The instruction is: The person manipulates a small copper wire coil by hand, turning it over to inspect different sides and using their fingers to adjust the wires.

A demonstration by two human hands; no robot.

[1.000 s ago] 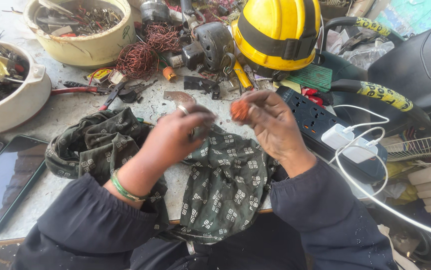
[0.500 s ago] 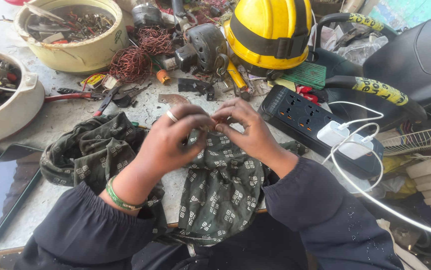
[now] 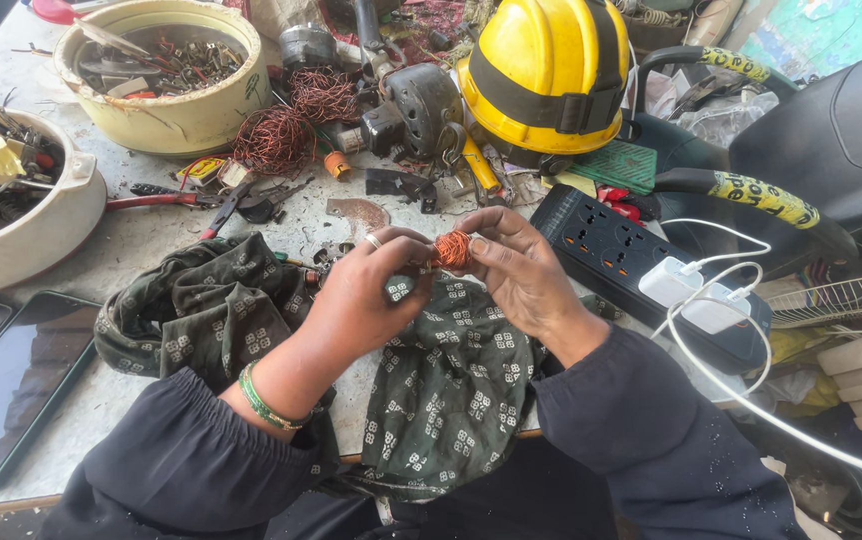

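Above patterned cloth [image 3: 451, 390], mid-bench: copper coil [image 3: 453, 249] pinched between both hands. Right hand [image 3: 523, 272] grips coil from right, thumb and fingertips closed on it. Left hand [image 3: 369, 298] meets it from left, fingers curled, touching coil's edge. Coil's long axis unclear.

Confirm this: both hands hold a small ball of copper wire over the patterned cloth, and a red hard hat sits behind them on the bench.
Not quite. The hard hat is yellow, not red, as the head view shows. The rest stands: the left hand and right hand hold the small ball of copper wire over the patterned cloth.
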